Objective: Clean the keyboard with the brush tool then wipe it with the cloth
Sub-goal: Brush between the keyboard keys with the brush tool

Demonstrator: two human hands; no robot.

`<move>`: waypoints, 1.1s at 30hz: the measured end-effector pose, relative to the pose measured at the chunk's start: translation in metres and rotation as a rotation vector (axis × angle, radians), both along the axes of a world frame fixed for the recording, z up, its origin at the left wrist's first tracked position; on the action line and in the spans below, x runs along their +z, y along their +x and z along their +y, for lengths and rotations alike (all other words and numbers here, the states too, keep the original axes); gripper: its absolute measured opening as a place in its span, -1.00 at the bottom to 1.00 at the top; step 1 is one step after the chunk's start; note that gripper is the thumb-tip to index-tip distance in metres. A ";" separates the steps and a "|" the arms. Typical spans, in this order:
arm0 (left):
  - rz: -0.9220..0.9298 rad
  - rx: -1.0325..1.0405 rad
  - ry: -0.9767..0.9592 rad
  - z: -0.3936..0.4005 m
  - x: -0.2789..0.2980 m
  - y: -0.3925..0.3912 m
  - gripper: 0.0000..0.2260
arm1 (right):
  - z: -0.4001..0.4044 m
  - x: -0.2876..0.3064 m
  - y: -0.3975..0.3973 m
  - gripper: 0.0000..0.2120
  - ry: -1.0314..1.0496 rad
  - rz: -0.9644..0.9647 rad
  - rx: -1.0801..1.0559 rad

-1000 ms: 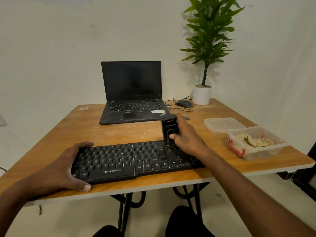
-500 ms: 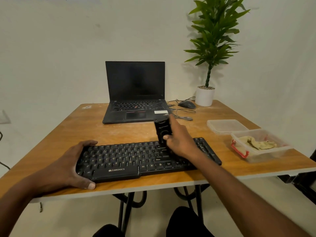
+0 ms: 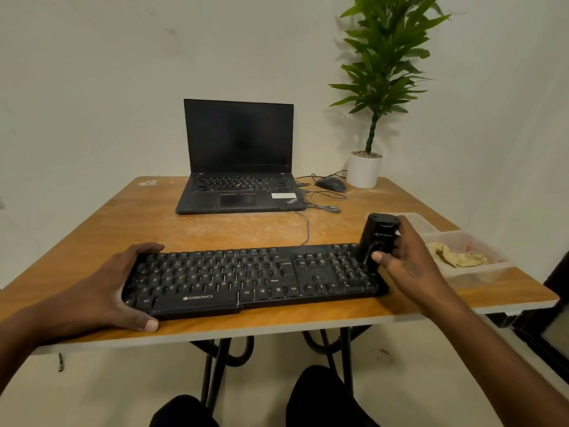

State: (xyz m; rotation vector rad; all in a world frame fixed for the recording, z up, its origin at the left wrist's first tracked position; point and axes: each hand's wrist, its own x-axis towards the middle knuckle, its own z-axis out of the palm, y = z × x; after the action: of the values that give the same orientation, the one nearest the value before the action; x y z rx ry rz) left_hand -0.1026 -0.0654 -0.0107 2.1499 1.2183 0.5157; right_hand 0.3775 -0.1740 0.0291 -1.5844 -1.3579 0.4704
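A black keyboard (image 3: 246,278) lies along the near edge of the wooden table (image 3: 215,232). My left hand (image 3: 104,291) grips its left end, thumb on the front edge and fingers over the back. My right hand (image 3: 409,266) holds a black brush tool (image 3: 377,241) upright on the number pad at the keyboard's right end; its bristles are hidden. A yellowish cloth (image 3: 455,257) lies in a clear plastic container (image 3: 480,272) to the right of my right hand.
An open black laptop (image 3: 240,167) stands at the back, with a mouse (image 3: 331,184) and cables beside it. A potted plant (image 3: 365,167) is at the back right corner. A clear lid (image 3: 421,221) lies behind the container.
My right hand has moved the brush tool rightwards, from the middle of the keyboard to the number pad at its right end. The left hand keeps its grip on the left end.
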 end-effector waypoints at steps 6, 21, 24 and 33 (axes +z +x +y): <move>-0.008 0.005 0.005 0.005 -0.003 -0.004 0.16 | -0.004 -0.004 0.005 -0.51 0.032 0.085 -0.042; 0.011 0.009 0.020 0.006 -0.004 -0.002 0.19 | -0.043 -0.020 -0.003 -0.41 0.130 0.147 -0.100; 0.001 -0.002 0.030 0.007 -0.004 -0.003 0.16 | -0.044 -0.025 -0.015 -0.42 0.184 0.124 -0.143; 0.015 -0.009 -0.026 0.002 0.002 0.000 0.19 | -0.046 -0.039 -0.065 -0.47 0.205 -0.018 -0.094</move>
State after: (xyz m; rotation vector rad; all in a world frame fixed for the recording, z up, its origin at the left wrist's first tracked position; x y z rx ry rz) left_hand -0.1026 -0.0632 -0.0090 2.1400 1.2171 0.4783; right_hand 0.3124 -0.2203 -0.0101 -1.4789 -1.2950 0.2521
